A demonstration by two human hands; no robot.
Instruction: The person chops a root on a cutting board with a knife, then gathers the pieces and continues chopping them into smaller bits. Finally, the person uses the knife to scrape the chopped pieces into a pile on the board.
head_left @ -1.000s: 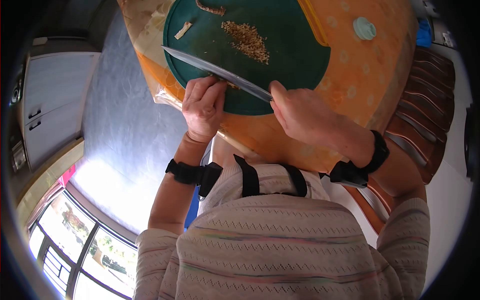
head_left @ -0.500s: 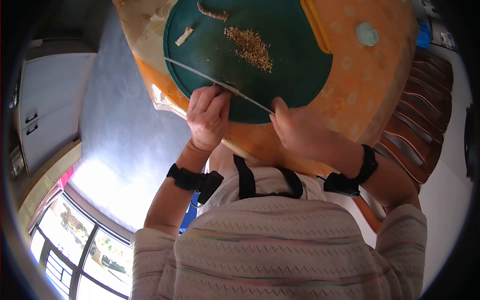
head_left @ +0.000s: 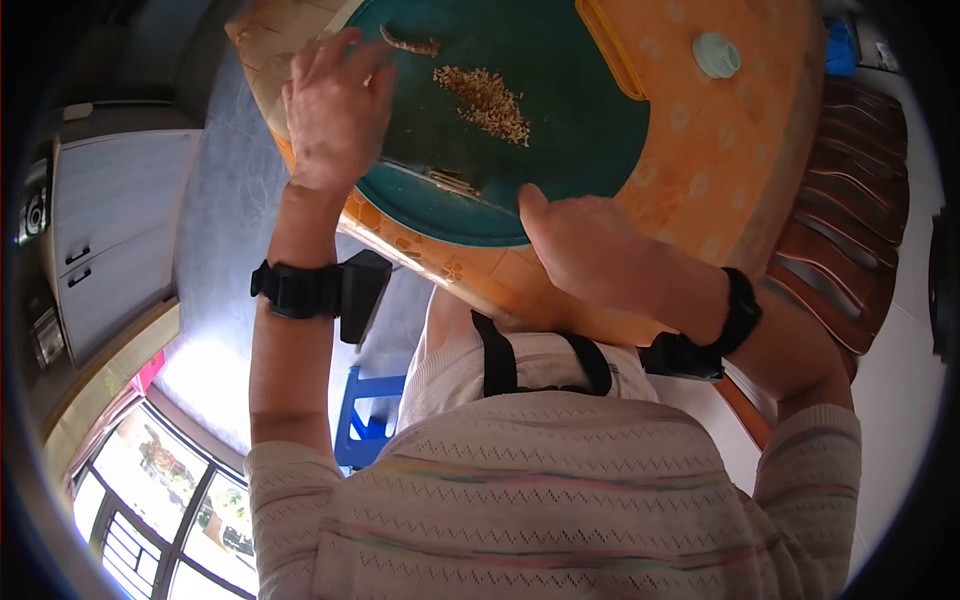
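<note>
The handle of a knife (head_left: pixel 405 170) is gripped in the right hand (head_left: pixel 590 245), whose fingers are curled and whose thumb is laid along the top; the handle itself is mostly covered by the fist. The thin blade is seen nearly edge-on and is pointed across the near part of a green board (head_left: pixel 580 150), its far end reaching close to the left wrist. A few thin brown strips (head_left: pixel 455 184) are bunched at the middle of the blade; whether they are laid on it or just beside it cannot be told. The left hand (head_left: pixel 335 110) is held over the left edge of the board, back upward, with the fingers spread and the thumb parted from them; it is slightly blurred, and whether anything is touched beneath it cannot be told. Beyond the knife, a loose pile (head_left: pixel 490 108) of chopped tan bits is spread near the middle of the board, and a curved brown piece (head_left: pixel 410 42) is set farther off, just beside the left fingertips. The right side of the board is edged by a yellow handle (head_left: pixel 612 50). The board is rested on an orange patterned cloth (head_left: pixel 690 160), on which a pale green cap (head_left: pixel 717 55) is placed to the right, apart from the board. Black bands are strapped on both wrists. A blue stool (head_left: pixel 372 400) is partly seen below the left forearm, and a brown chair (head_left: pixel 850 220) is stood at the right.
</note>
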